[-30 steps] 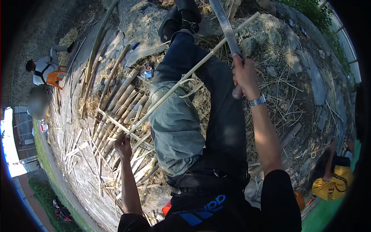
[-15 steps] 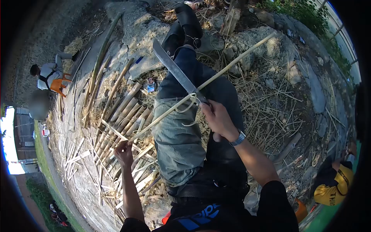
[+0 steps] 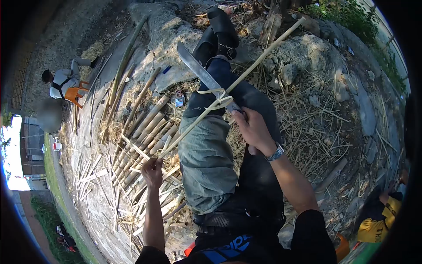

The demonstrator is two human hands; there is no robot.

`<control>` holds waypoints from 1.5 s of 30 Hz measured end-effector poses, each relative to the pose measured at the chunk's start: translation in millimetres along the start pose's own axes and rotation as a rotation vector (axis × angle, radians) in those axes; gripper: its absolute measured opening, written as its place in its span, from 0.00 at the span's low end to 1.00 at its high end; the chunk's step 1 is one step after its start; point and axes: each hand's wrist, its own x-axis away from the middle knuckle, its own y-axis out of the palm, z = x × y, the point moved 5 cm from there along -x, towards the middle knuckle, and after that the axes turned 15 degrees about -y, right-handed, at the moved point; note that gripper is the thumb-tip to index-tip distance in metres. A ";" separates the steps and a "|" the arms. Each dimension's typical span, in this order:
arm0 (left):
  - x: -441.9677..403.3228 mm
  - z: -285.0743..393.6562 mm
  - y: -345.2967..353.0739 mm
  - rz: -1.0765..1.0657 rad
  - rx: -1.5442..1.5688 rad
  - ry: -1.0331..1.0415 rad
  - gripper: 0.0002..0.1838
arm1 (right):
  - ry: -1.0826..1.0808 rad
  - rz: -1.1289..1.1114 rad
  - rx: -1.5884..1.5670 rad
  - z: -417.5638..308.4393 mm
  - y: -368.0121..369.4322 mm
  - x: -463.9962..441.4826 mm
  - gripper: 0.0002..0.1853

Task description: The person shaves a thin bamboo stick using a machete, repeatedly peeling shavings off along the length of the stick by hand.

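My right hand (image 3: 255, 130) is wrapped round the handle of a large knife (image 3: 200, 71), whose blade points up and left. The blade crosses a long, thin bamboo strip (image 3: 259, 59) near its middle. Curled shavings (image 3: 220, 103) hang at that crossing. At the strip's lower end, my left hand (image 3: 152, 170) pinches it between the fingers. The strip runs diagonally over a grey-green cloth (image 3: 205, 163) that covers one of my legs.
Cut bamboo poles (image 3: 147, 125) and pale split pieces (image 3: 94, 175) lie at the left. A person (image 3: 61, 81) sits on an orange chair (image 3: 74, 93) at the upper left. Another person in yellow (image 3: 373, 229) is at the lower right. Rocks (image 3: 289, 74) and straw lie on the ground.
The knife has swung left from above the strip's right side onto its middle. More curled shaving shows at the blade. My left hand still holds the lower end.
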 end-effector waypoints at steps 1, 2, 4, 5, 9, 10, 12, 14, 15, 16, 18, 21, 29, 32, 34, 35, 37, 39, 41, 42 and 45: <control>2.3 -2.3 -2.3 0.030 0.006 0.027 0.13 | -0.013 0.055 0.096 -8.8 -16.7 -6.2 0.19; 3.8 6.4 -7.4 -0.024 -0.005 0.006 0.12 | -0.018 0.088 0.193 -14.9 -32.2 -12.5 0.19; 6.0 12.1 -7.4 -0.012 0.013 -0.064 0.13 | -0.040 0.175 0.218 2.2 -38.5 -21.6 0.19; 4.6 11.8 -0.3 0.034 0.020 0.029 0.11 | 0.055 0.225 0.107 17.3 -32.6 -20.7 0.19; -2.9 27.7 9.0 0.047 0.086 -0.026 0.10 | 0.057 0.095 0.032 7.7 8.0 5.8 0.21; -4.1 19.6 6.0 -0.019 0.118 -0.039 0.10 | 0.146 0.021 -0.090 13.8 3.2 9.7 0.21; 1.3 9.9 1.4 0.062 0.011 0.087 0.10 | 0.069 0.129 0.122 17.4 -29.6 -4.6 0.22; -2.4 9.0 6.1 -0.017 0.159 -0.071 0.11 | 0.314 0.275 -0.110 26.8 -54.2 -23.0 0.22; 2.5 29.6 11.1 -0.014 0.081 -0.012 0.14 | 0.305 0.254 -0.109 24.5 -42.4 -20.6 0.22; 2.7 33.4 23.0 0.006 0.093 -0.038 0.12 | 0.286 0.241 -0.109 20.0 -19.5 -16.7 0.22; -6.0 28.0 24.4 0.089 0.084 0.011 0.11 | 0.064 0.112 -0.049 12.7 27.5 7.0 0.21; -5.6 13.4 15.0 0.007 0.114 -0.012 0.12 | 0.065 0.162 -0.008 14.1 -14.6 -12.4 0.21; -8.0 6.6 27.1 -0.113 0.219 -0.105 0.16 | 0.168 0.033 -0.178 -0.3 22.3 -0.6 0.22; -1.7 5.4 12.2 -0.214 0.162 -0.164 0.15 | 0.059 0.239 0.084 5.8 -34.5 -34.2 0.21; 3.1 4.0 16.3 -0.243 0.153 -0.201 0.19 | 0.170 0.353 -0.010 8.9 -56.8 -55.1 0.23; -0.7 3.7 24.1 -0.254 0.149 -0.182 0.19 | 0.194 0.316 -0.035 7.8 -45.1 -52.4 0.22; -10.4 9.4 28.7 -0.184 0.062 -0.121 0.18 | -0.008 0.204 0.092 9.6 -0.1 -29.9 0.21; -17.1 13.2 18.0 -0.291 0.168 -0.211 0.19 | -0.103 -0.001 0.112 -16.5 38.2 3.5 0.20; -16.8 4.1 7.1 -0.373 0.160 -0.191 0.19 | -0.078 0.010 0.074 -18.5 26.6 -0.4 0.20; -15.5 -7.8 10.1 -0.392 0.185 -0.177 0.20 | -0.094 0.071 0.113 -17.4 14.5 -10.3 0.20; -6.9 9.4 2.6 -0.453 0.118 -0.236 0.22 | 0.009 0.314 0.180 7.5 -37.6 -49.3 0.21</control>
